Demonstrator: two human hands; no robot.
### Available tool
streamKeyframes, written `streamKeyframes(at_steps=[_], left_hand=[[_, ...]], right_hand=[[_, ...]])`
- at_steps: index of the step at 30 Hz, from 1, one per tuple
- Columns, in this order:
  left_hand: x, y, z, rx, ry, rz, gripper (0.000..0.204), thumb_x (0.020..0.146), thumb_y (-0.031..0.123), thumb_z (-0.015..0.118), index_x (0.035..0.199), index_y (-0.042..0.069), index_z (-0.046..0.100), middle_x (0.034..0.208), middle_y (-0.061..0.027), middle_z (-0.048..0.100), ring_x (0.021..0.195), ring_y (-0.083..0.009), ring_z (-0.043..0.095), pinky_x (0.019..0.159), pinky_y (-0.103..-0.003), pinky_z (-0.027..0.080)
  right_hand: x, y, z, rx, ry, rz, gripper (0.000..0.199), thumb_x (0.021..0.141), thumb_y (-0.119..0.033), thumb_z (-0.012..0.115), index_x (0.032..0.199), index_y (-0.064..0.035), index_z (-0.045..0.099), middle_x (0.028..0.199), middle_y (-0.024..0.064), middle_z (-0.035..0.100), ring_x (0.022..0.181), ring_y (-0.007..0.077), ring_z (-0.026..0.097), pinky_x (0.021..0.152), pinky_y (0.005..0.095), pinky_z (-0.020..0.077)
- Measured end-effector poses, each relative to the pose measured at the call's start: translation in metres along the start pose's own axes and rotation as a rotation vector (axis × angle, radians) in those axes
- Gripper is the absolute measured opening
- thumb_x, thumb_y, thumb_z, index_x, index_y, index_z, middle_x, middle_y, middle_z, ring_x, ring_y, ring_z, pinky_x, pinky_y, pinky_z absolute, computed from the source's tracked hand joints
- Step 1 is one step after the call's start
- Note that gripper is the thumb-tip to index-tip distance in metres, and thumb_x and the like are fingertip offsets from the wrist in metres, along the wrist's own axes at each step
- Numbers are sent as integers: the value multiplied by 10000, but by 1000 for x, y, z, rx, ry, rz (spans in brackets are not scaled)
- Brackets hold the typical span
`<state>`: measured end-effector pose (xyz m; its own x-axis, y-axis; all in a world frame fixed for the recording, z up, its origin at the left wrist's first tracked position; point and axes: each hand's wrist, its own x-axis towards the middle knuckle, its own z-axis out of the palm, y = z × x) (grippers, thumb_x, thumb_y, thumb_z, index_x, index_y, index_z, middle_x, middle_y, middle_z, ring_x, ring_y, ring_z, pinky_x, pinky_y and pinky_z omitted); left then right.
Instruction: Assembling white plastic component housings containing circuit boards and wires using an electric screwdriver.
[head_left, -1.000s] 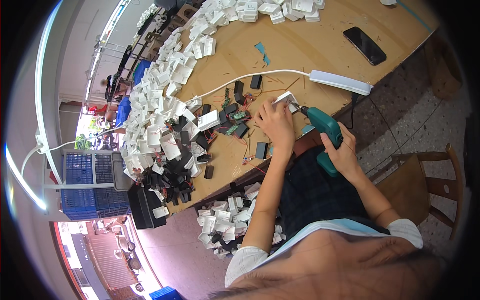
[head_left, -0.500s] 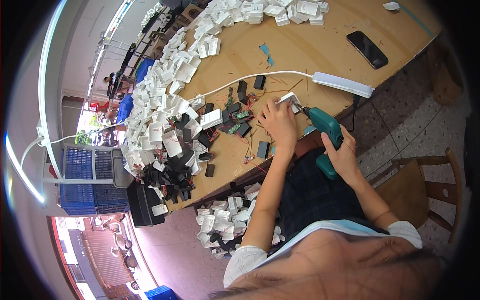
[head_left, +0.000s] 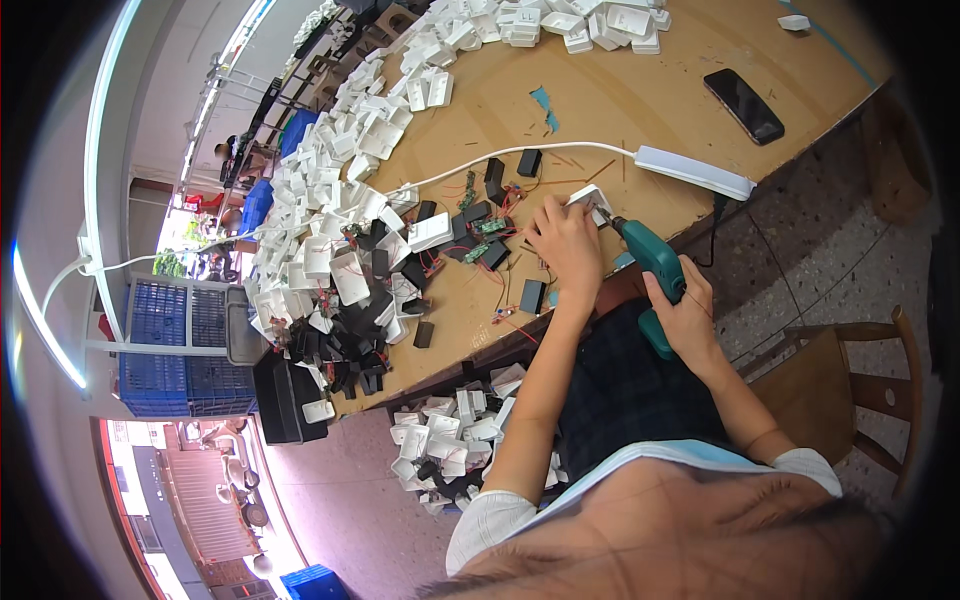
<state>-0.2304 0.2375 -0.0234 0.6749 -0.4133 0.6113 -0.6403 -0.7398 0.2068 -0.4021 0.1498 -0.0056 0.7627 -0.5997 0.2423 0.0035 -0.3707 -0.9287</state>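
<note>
My right hand [head_left: 686, 302] is closed round the grip of a green power screwdriver [head_left: 648, 252]. Its bit points up and left at a small white plastic case [head_left: 590, 198] near the table's front edge. My left hand [head_left: 565, 243] holds that case down on the table, fingers bent over its left side. Whether the bit tip touches a screw is too small to tell. Left of my left hand lie green circuit boards [head_left: 488, 227] with red wires and black plastic boxes [head_left: 494, 180]. A single black box [head_left: 533, 295] rests by my left wrist.
A white power strip [head_left: 694, 172] with a cable lies right of the case, and a phone [head_left: 744, 105] sits farther back. White cases [head_left: 385, 130] are heaped along the left and far side. Below the table are more white cases [head_left: 445, 445]; a wooden chair [head_left: 850, 390] stands at right.
The whole view has shifted slightly, so the table appears a little lower and to the right. Both hands keep their holds on the case and the screwdriver.
</note>
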Motion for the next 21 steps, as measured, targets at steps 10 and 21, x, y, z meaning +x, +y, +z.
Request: streamKeyframes(at_steps=[10, 21], left_hand=[[0, 2, 0, 1, -11, -6, 112, 762, 109, 766, 864, 67, 750, 1030, -90, 589, 1051, -297, 546, 931, -448, 371], [1, -1, 2, 18, -4, -6, 123, 743, 119, 789, 856, 78, 765, 1039, -73, 604, 1069, -290, 555, 907, -446, 367]], right_hand=[[-2, 4, 3, 20, 39, -82, 239, 947, -177, 715, 983, 39, 620, 896, 159, 587, 774, 340, 598, 716, 401, 489], [-2, 4, 4, 14, 33, -84, 225, 951, -150, 698, 983, 54, 609, 886, 147, 594, 796, 318, 601, 745, 386, 488]])
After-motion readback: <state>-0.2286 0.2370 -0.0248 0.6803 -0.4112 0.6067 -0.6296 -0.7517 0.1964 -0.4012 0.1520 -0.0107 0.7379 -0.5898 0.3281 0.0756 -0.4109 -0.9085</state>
